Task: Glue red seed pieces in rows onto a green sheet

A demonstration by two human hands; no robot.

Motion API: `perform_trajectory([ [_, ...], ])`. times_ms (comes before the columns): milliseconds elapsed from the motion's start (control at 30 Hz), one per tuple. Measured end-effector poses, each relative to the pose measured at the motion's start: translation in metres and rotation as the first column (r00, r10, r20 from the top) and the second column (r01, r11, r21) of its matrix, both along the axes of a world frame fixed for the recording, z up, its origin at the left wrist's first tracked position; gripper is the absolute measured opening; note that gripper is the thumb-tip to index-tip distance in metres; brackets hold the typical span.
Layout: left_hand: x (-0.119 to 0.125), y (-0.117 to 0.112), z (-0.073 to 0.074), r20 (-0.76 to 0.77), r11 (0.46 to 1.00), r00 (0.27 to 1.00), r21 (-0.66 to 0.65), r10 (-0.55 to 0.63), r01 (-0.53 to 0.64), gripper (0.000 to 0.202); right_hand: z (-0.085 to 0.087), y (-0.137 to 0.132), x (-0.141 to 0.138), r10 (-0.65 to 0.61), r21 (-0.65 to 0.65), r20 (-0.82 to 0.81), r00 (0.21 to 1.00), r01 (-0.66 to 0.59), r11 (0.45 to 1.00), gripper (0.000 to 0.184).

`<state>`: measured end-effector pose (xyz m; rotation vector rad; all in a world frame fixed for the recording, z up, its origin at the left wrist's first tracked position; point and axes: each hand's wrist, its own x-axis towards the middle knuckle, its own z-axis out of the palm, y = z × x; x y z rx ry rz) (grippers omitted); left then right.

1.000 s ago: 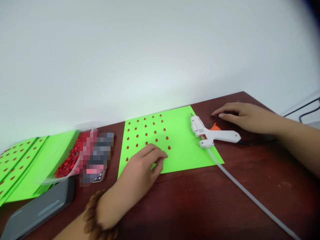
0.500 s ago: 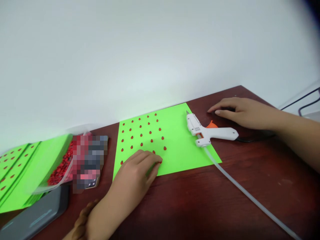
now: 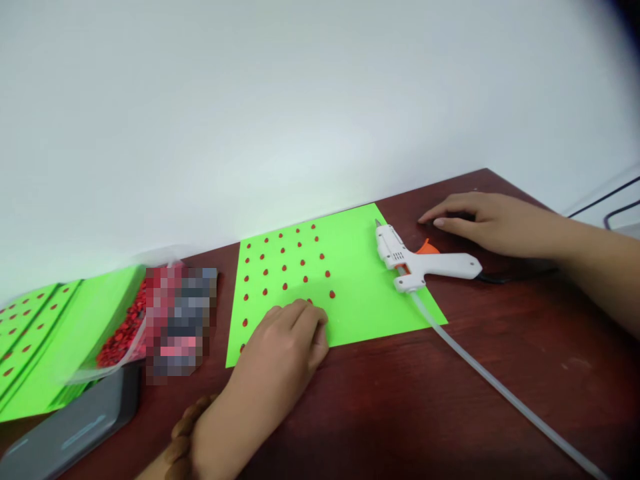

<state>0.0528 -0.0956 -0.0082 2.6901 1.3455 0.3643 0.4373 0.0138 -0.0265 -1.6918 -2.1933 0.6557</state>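
A green sheet (image 3: 360, 267) with rows of red dots (image 3: 283, 269) lies on the tabletop (image 3: 500, 353). The left hand (image 3: 283, 340) rests on its near edge, fingers (image 3: 305, 320) curled down; whether they hold anything is hidden. The right hand (image 3: 480, 223) sits just right of a glue gun (image 3: 425, 265) on the sheet's right edge, fingers (image 3: 440, 220) loosely open and empty. Bagged red beads (image 3: 123, 340) lie left.

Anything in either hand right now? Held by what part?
Right hand: nothing held, beside the white hot glue gun. Left hand: curled on the green paper; its fingers hide whatever they might pinch, so cannot tell.
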Motion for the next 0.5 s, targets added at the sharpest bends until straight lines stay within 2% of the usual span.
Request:
perform_trajectory([
  [167, 0.003, 0.002, 0.002, 0.244, 0.975, 0.967, -0.222, 0.07, -0.015, 0.018, -0.003, 0.002, 0.002, 0.002, 0.0, -0.002, 1.0, -0.002, 1.0, 0.047],
  [333, 0.001, 0.008, 0.001, 0.286, 0.965, 0.945, -0.249, 0.158, -0.086, 0.015, -0.006, 0.003, 0.004, -0.016, 0.024, -0.042, 0.999, 0.017, 1.0, 0.039],
  [500, -0.001, 0.01, 0.0, 0.267, 0.964, 0.946, -0.238, 0.186, -0.123, 0.013, -0.006, 0.002, 0.003, -0.035, 0.013, -0.037, 0.999, 0.035, 0.999, 0.04],
])
